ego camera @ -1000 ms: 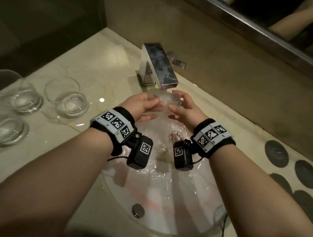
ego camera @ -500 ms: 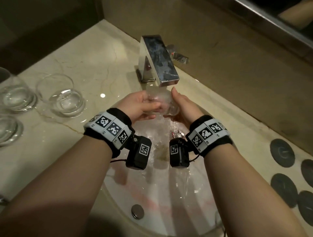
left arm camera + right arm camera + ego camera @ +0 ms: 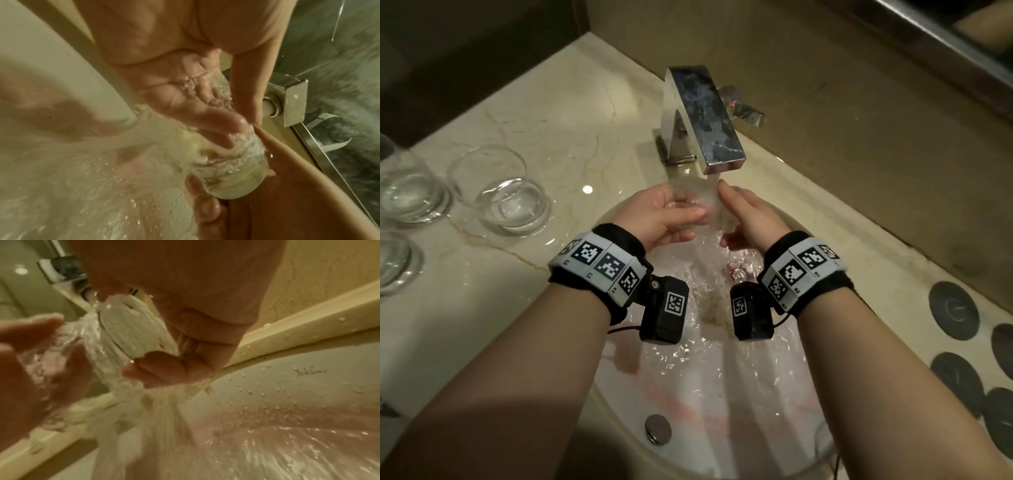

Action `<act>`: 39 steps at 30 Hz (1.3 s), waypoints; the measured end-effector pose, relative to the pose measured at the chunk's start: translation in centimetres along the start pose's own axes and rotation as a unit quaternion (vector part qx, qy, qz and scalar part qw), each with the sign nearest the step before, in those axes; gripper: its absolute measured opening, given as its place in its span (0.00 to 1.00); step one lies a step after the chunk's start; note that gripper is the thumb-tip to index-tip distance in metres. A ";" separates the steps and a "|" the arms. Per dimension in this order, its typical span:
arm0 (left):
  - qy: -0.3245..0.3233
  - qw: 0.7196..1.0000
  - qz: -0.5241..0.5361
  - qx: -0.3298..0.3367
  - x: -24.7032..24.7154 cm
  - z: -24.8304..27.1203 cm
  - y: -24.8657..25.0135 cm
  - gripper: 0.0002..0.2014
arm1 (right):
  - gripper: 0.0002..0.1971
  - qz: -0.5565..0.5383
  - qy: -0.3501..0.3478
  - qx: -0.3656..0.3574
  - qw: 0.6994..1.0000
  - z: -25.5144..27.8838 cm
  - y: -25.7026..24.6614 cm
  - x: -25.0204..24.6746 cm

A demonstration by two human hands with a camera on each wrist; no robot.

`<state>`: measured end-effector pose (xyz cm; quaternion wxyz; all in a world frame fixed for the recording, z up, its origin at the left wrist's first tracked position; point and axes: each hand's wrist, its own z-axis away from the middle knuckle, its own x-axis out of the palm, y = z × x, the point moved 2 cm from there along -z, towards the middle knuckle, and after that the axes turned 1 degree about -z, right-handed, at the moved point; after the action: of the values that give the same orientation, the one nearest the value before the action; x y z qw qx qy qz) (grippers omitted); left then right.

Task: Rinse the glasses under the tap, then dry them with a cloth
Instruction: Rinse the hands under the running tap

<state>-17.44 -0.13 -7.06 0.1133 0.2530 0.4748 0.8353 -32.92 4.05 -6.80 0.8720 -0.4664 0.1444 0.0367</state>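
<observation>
A clear glass lies on its side in the stream under the chrome tap, over the white basin. My right hand grips the glass round its base, thumb below. My left hand has fairly straight fingers reaching to the glass's mouth end, with water running over the palm. Water hides much of the glass.
Three more glasses stand on the marble counter at the left. Several dark round coasters lie at the right. The tap lever sticks out behind the spout. An overflow cap sits in the basin's near wall.
My right hand has gone from a fingertip hold to wrapping round the glass. Both hands have turned the glass in the stream while staying under the spout.
</observation>
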 end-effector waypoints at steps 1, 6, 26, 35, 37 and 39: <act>0.003 1.000 0.004 0.001 0.0 0.0 0.0 0.10 | 0.29 0.027 0.006 0.005 1.000 -0.2 -0.1 0.1; 0.029 0.999 0.024 -0.002 -0.1 -0.1 -0.3 0.08 | 0.27 -0.040 -0.030 -0.003 0.999 0.1 -0.3 0.1; -0.006 0.999 -0.036 0.034 -0.7 -0.1 0.4 0.08 | 0.28 -0.071 0.046 -0.007 0.996 0.3 -1.3 0.9; -0.005 1.000 -0.005 0.010 -0.7 -0.1 0.8 0.10 | 0.25 -0.160 0.044 -0.009 0.986 0.8 -0.1 1.0; -0.008 1.000 -0.007 0.012 -0.5 -0.1 0.7 0.11 | 0.26 -0.066 0.091 0.011 0.994 0.5 -0.4 1.2; -0.005 1.000 -0.021 0.023 -0.3 -0.2 0.6 0.11 | 0.30 0.009 0.121 0.020 0.992 0.2 -0.7 1.3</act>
<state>-17.28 -0.72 -6.67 0.1271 0.2499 0.4986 0.8202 -31.53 3.72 -6.56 0.8567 -0.4485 0.2541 -0.0152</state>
